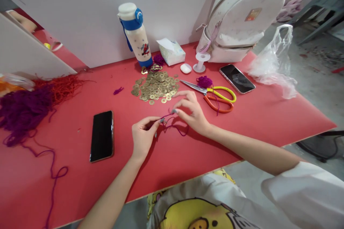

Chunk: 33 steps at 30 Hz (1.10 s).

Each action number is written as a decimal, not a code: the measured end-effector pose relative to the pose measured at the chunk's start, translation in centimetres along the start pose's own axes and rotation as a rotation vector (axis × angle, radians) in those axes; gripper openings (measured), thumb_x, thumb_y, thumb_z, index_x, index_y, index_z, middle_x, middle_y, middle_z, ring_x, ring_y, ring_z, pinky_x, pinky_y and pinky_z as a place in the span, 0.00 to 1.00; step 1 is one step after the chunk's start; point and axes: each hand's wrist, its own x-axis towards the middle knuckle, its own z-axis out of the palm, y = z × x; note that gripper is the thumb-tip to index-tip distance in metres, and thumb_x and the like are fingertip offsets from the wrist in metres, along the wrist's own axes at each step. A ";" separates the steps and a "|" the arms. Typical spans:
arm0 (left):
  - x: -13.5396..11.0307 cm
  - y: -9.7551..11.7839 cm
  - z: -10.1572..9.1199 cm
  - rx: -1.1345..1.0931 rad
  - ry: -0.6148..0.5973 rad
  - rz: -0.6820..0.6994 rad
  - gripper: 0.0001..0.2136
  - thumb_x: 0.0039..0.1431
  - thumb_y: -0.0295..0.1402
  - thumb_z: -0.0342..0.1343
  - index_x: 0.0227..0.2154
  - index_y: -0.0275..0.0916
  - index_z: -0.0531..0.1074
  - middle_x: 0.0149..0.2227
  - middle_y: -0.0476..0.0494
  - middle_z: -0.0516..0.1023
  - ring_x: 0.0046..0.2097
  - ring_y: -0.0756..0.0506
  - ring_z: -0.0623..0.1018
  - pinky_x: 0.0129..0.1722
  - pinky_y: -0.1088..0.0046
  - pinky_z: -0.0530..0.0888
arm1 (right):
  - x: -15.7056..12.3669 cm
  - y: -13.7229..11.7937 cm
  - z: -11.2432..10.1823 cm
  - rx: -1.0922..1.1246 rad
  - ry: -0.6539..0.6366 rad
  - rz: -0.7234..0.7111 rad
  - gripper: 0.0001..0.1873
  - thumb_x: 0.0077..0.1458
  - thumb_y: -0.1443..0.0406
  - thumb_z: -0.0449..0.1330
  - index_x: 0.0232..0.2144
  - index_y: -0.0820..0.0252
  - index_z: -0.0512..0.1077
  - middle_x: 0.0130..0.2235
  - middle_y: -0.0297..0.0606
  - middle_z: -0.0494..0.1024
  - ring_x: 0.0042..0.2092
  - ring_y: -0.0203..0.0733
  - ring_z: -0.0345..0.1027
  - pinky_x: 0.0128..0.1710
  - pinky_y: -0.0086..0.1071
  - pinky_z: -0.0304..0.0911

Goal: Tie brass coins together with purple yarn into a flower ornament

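Observation:
A thin purple cord [177, 127] runs between my two hands over the red table, part of it hanging in a loop below them. My left hand [146, 134] pinches the cord between thumb and forefinger. Thumb and forefinger of my right hand [192, 112] close on another part of it, a little higher and to the right. Just beyond my hands lies a heap of brass coins with holes [157, 86]. Scissors [212, 94] with yellow and orange handles rest to the right of the heap, beside a small purple cord bundle [204, 81].
Purple yarn [25, 111] and red strands [66, 87] pile up at left. One phone [102, 136] lies left of my hands, another [237, 78] at right. A bottle [137, 37], tissue pack [171, 52], white spool [201, 62], backpack [242, 18] and plastic bag [274, 64] stand along the back.

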 end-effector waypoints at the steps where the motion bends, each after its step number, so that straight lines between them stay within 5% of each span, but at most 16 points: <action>1: 0.0 0.1 0.0 -0.001 -0.006 0.021 0.05 0.52 0.34 0.64 0.29 0.38 0.81 0.25 0.46 0.80 0.24 0.50 0.74 0.23 0.76 0.73 | -0.3 -0.3 0.2 -0.024 -0.068 -0.040 0.09 0.62 0.59 0.60 0.32 0.56 0.75 0.50 0.43 0.72 0.56 0.51 0.61 0.59 0.51 0.60; 8: 0.1 0.4 -0.1 0.034 -0.061 0.172 0.04 0.55 0.31 0.62 0.28 0.39 0.79 0.30 0.46 0.77 0.33 0.48 0.77 0.31 0.76 0.74 | -1.0 -0.6 1.4 -0.071 -0.322 -0.055 0.11 0.59 0.56 0.64 0.38 0.55 0.79 0.54 0.44 0.73 0.55 0.52 0.60 0.54 0.49 0.64; 15: 0.0 0.4 -0.1 0.205 -0.063 0.223 0.05 0.57 0.30 0.61 0.27 0.38 0.78 0.27 0.47 0.75 0.30 0.49 0.75 0.30 0.76 0.71 | -0.9 -0.6 0.9 0.006 -0.306 -0.153 0.08 0.64 0.63 0.57 0.36 0.54 0.77 0.50 0.43 0.74 0.52 0.48 0.62 0.52 0.46 0.65; 23: -0.5 0.3 -0.7 0.305 -0.251 0.579 0.06 0.62 0.29 0.58 0.30 0.41 0.78 0.29 0.47 0.77 0.31 0.49 0.76 0.33 0.75 0.71 | -0.5 -0.5 0.7 0.091 -0.271 -0.059 0.08 0.65 0.65 0.56 0.32 0.57 0.71 0.39 0.40 0.73 0.44 0.45 0.64 0.48 0.41 0.62; 29: -0.7 0.2 -0.4 0.233 -0.051 0.482 0.08 0.65 0.31 0.55 0.30 0.40 0.74 0.31 0.46 0.77 0.33 0.49 0.76 0.35 0.74 0.72 | -0.5 -0.2 1.0 0.143 -0.382 -0.066 0.08 0.65 0.66 0.56 0.32 0.58 0.71 0.35 0.38 0.74 0.39 0.43 0.64 0.43 0.37 0.61; 33: -0.6 0.3 -0.2 0.149 -0.041 0.354 0.07 0.62 0.32 0.58 0.29 0.40 0.76 0.32 0.46 0.76 0.33 0.48 0.76 0.32 0.75 0.73 | -0.6 -0.2 1.2 0.148 -0.456 -0.093 0.08 0.65 0.66 0.56 0.32 0.59 0.71 0.36 0.40 0.75 0.41 0.43 0.64 0.44 0.37 0.61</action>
